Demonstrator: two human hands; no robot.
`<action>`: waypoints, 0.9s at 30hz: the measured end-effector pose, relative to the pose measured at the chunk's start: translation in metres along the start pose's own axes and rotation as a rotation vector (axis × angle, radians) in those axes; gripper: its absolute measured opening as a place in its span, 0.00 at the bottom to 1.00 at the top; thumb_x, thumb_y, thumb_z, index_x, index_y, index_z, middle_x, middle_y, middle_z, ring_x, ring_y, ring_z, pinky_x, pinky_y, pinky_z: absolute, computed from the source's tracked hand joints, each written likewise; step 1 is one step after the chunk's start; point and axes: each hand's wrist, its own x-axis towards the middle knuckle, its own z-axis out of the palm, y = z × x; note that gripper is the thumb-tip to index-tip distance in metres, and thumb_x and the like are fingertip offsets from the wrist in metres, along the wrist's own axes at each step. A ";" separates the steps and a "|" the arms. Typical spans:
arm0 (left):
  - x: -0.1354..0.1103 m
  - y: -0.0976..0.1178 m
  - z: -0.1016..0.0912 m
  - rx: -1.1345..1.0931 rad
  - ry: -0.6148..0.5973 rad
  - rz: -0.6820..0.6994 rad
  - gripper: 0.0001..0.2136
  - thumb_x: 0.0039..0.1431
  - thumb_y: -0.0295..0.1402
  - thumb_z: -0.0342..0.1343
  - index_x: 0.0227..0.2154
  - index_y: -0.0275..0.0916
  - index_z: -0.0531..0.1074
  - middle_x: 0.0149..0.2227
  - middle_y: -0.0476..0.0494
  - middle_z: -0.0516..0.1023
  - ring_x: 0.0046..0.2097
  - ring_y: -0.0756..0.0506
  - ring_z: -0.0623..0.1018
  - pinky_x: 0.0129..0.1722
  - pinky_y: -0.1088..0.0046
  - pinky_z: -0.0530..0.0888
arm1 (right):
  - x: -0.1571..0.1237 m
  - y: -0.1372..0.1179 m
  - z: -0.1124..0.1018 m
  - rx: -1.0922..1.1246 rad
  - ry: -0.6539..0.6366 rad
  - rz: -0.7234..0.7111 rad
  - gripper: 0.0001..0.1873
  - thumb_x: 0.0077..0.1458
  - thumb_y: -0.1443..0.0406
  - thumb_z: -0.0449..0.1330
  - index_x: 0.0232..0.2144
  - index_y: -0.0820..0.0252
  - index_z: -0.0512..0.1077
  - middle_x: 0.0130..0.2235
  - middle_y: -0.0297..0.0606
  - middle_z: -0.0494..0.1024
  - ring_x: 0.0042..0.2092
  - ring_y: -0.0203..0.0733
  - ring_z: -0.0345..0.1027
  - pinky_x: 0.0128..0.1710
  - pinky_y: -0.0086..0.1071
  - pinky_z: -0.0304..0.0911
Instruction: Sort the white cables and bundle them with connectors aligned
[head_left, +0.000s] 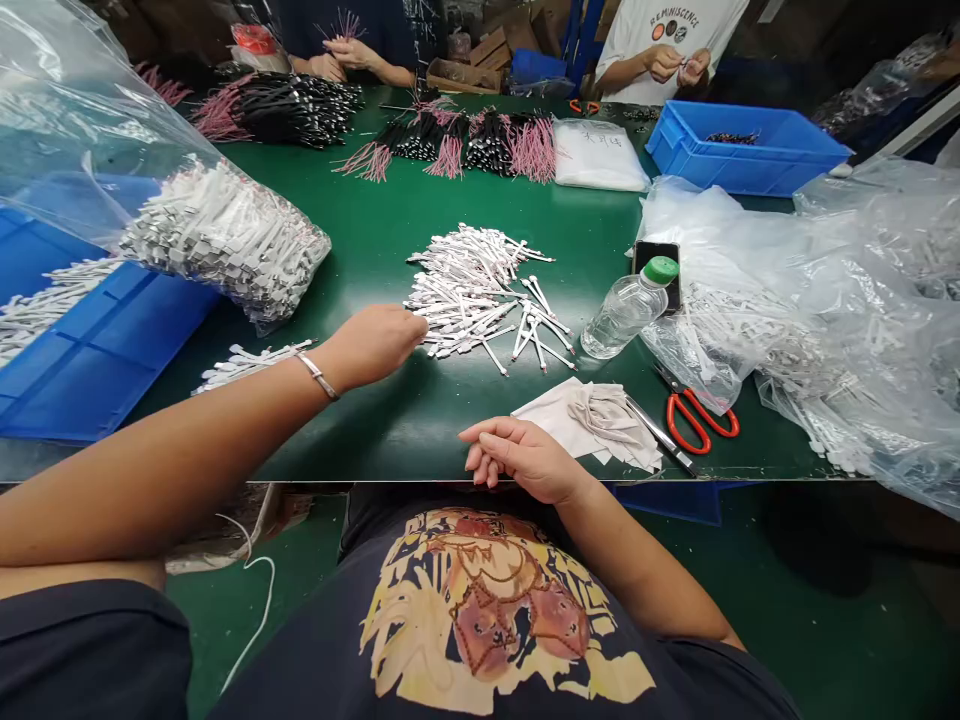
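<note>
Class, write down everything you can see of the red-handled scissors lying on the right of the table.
The red-handled scissors lie flat on the green work table, to the right of the person. Two looped handles of glossy red plastic splay outward, with the grey metal blades narrowing up and to the left, apparently closed or nearly so. The blade end reaches the lower edge of a clear plastic bag; whether it touches or slips under the bag cannot be told. They look clean and unbroken.

pile of flat cables (480, 290) on the workbench (360, 240), bottle (626, 308) to its right — scissors (697, 420) before it, crate (750, 148) behind
</note>
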 end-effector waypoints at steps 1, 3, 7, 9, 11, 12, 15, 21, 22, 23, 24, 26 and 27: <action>0.006 0.003 -0.005 -0.032 -0.004 -0.048 0.10 0.59 0.31 0.44 0.31 0.38 0.71 0.29 0.41 0.75 0.33 0.43 0.73 0.32 0.68 0.62 | 0.001 0.000 0.000 -0.005 -0.007 0.005 0.16 0.55 0.57 0.60 0.41 0.63 0.72 0.31 0.36 0.76 0.29 0.31 0.71 0.26 0.23 0.64; 0.021 0.010 -0.013 -0.089 -0.016 -0.119 0.12 0.61 0.34 0.42 0.32 0.38 0.71 0.30 0.41 0.76 0.34 0.43 0.74 0.31 0.69 0.62 | 0.002 -0.001 0.000 -0.015 -0.015 0.013 0.17 0.55 0.56 0.60 0.41 0.63 0.72 0.31 0.36 0.76 0.29 0.31 0.71 0.25 0.23 0.63; 0.056 0.026 -0.015 -0.178 -0.089 -0.187 0.14 0.60 0.40 0.45 0.38 0.38 0.72 0.37 0.40 0.77 0.40 0.42 0.75 0.35 0.70 0.65 | 0.001 -0.002 0.000 -0.005 0.000 0.010 0.18 0.54 0.56 0.60 0.41 0.63 0.72 0.30 0.36 0.75 0.28 0.31 0.71 0.25 0.23 0.63; 0.069 0.034 -0.010 -0.175 -0.111 -0.243 0.20 0.55 0.47 0.50 0.41 0.35 0.71 0.40 0.36 0.77 0.44 0.39 0.74 0.38 0.69 0.67 | 0.000 -0.002 0.000 0.009 0.004 -0.010 0.17 0.54 0.56 0.60 0.40 0.63 0.72 0.30 0.36 0.75 0.28 0.31 0.71 0.25 0.23 0.63; 0.078 0.041 -0.006 -0.160 -0.127 -0.313 0.27 0.50 0.51 0.54 0.42 0.32 0.70 0.42 0.31 0.76 0.46 0.35 0.74 0.40 0.66 0.68 | -0.001 -0.002 0.000 0.014 0.005 -0.023 0.17 0.54 0.56 0.60 0.40 0.63 0.72 0.30 0.36 0.75 0.28 0.30 0.71 0.25 0.22 0.63; 0.080 0.044 -0.004 -0.165 -0.135 -0.343 0.28 0.48 0.51 0.55 0.43 0.31 0.69 0.42 0.29 0.75 0.46 0.34 0.74 0.41 0.65 0.68 | -0.001 -0.002 -0.001 0.013 0.007 -0.023 0.17 0.54 0.56 0.60 0.40 0.63 0.72 0.30 0.36 0.75 0.28 0.30 0.71 0.25 0.22 0.63; 0.085 0.048 -0.003 -0.215 -0.146 -0.397 0.24 0.49 0.43 0.56 0.45 0.30 0.68 0.43 0.27 0.75 0.47 0.32 0.74 0.42 0.63 0.68 | -0.001 -0.002 -0.001 0.006 0.010 -0.013 0.18 0.54 0.55 0.60 0.40 0.63 0.72 0.30 0.35 0.75 0.28 0.31 0.71 0.25 0.23 0.63; 0.087 0.039 0.000 -0.332 -0.183 -0.456 0.24 0.48 0.34 0.54 0.50 0.32 0.63 0.40 0.35 0.77 0.38 0.40 0.77 0.32 0.69 0.69 | -0.001 -0.002 -0.001 0.000 0.005 -0.019 0.18 0.53 0.55 0.60 0.40 0.63 0.71 0.30 0.36 0.75 0.28 0.31 0.71 0.25 0.23 0.63; 0.087 0.036 0.000 -0.365 -0.187 -0.477 0.26 0.48 0.34 0.54 0.51 0.32 0.61 0.39 0.36 0.77 0.37 0.41 0.77 0.30 0.71 0.69 | -0.001 -0.002 -0.001 0.002 0.006 -0.022 0.18 0.53 0.55 0.60 0.40 0.63 0.72 0.30 0.36 0.75 0.29 0.31 0.71 0.25 0.23 0.63; 0.086 0.033 0.001 -0.404 -0.189 -0.501 0.27 0.48 0.35 0.54 0.52 0.32 0.60 0.39 0.37 0.77 0.35 0.42 0.77 0.29 0.71 0.69 | -0.001 -0.002 -0.001 0.004 0.004 -0.027 0.18 0.53 0.55 0.61 0.40 0.63 0.72 0.30 0.36 0.75 0.29 0.31 0.71 0.25 0.23 0.63; 0.086 0.030 0.001 -0.445 -0.188 -0.526 0.28 0.47 0.35 0.54 0.53 0.32 0.60 0.39 0.37 0.77 0.35 0.43 0.76 0.29 0.72 0.69 | -0.001 -0.001 -0.002 0.009 0.000 -0.034 0.18 0.53 0.55 0.61 0.40 0.63 0.72 0.30 0.36 0.76 0.29 0.31 0.71 0.25 0.23 0.63; 0.084 0.025 0.000 -0.508 -0.174 -0.564 0.30 0.47 0.36 0.54 0.54 0.32 0.60 0.42 0.37 0.76 0.37 0.43 0.76 0.31 0.73 0.69 | -0.001 0.000 -0.002 0.020 -0.008 -0.044 0.18 0.53 0.55 0.60 0.40 0.63 0.72 0.30 0.35 0.76 0.28 0.31 0.71 0.25 0.22 0.63; 0.082 0.023 -0.002 -0.521 -0.166 -0.569 0.30 0.47 0.36 0.54 0.54 0.32 0.60 0.43 0.36 0.76 0.38 0.43 0.76 0.32 0.73 0.69 | -0.001 0.000 -0.002 0.025 -0.010 -0.045 0.18 0.54 0.55 0.60 0.40 0.63 0.72 0.30 0.35 0.76 0.28 0.31 0.71 0.25 0.22 0.63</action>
